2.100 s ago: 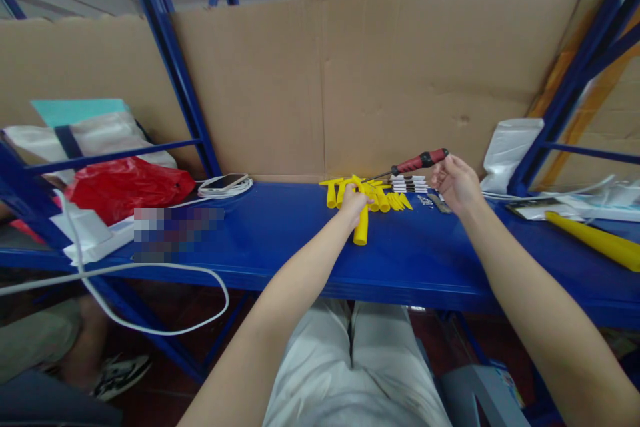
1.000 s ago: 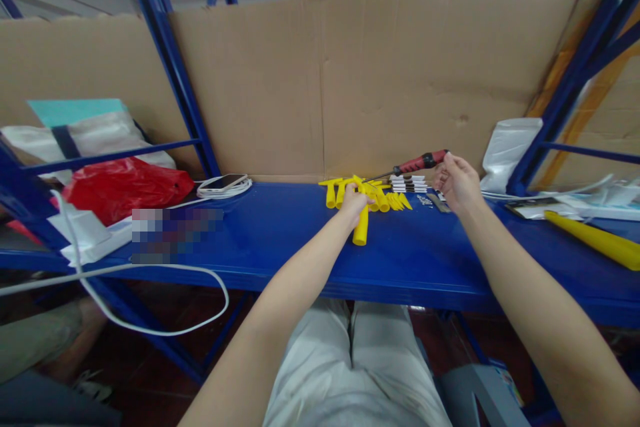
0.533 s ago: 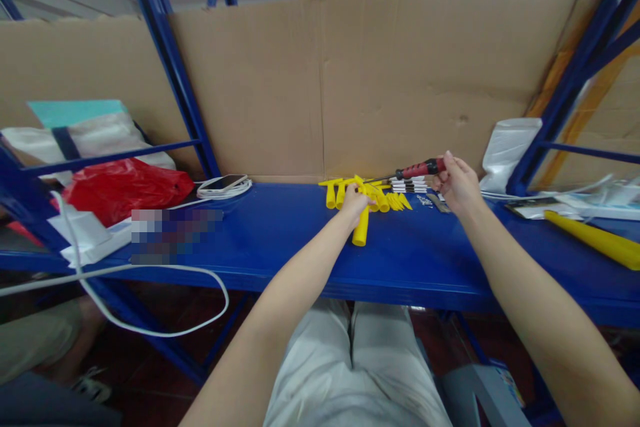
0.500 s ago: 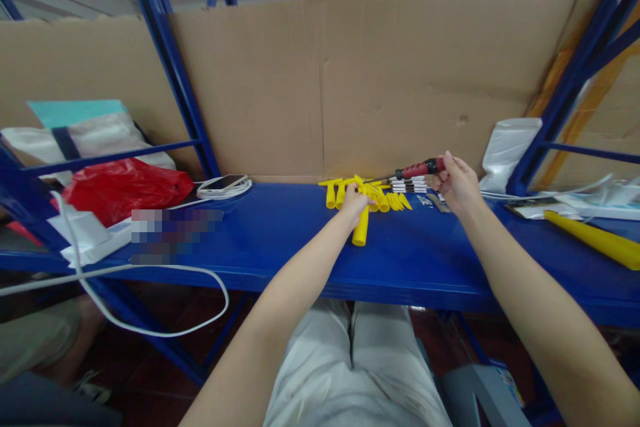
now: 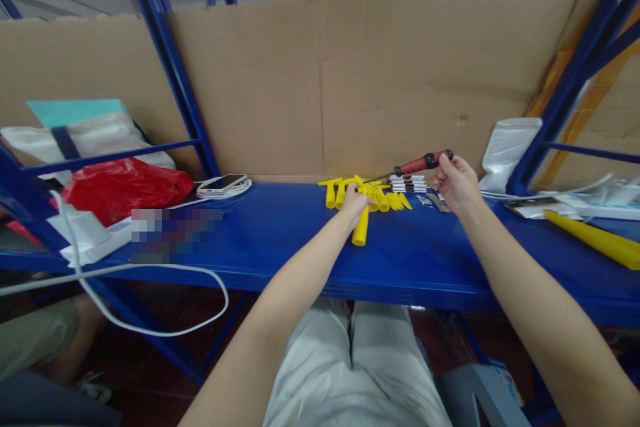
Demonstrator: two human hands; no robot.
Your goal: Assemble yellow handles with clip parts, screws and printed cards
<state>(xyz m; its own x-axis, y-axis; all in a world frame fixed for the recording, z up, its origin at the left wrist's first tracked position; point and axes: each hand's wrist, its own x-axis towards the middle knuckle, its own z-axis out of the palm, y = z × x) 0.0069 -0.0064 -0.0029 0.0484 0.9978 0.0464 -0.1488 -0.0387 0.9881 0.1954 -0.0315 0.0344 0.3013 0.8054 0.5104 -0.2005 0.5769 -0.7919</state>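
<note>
My left hand [image 5: 354, 205] is closed round a yellow T-shaped plastic piece [image 5: 359, 232], whose hollow tube points toward me. My right hand [image 5: 459, 185] pinches the handle end of a red and black screwdriver [image 5: 416, 165]. Its shaft slants down to the left and meets the yellow piece by my left fingers; the tip is hidden there. Beside and behind my left hand, more yellow T-shaped pieces [image 5: 331, 195] stand in a row. Small yellow pointed pieces [image 5: 399, 201] lie to their right, near a group of white and black strips [image 5: 409, 184].
Cardboard [image 5: 390, 80] stands along the back of the blue shelf [image 5: 280, 240]. At left are a phone [image 5: 227, 181] on a coiled white cable, a red plastic bag [image 5: 125, 190] and a power strip. A long yellow piece [image 5: 595, 240] lies at right. Another person's leg shows lower left.
My right fingers have shifted on the screwdriver's end, so more of the handle shows and it looks turned slightly. My left hand and the yellow piece stay put.
</note>
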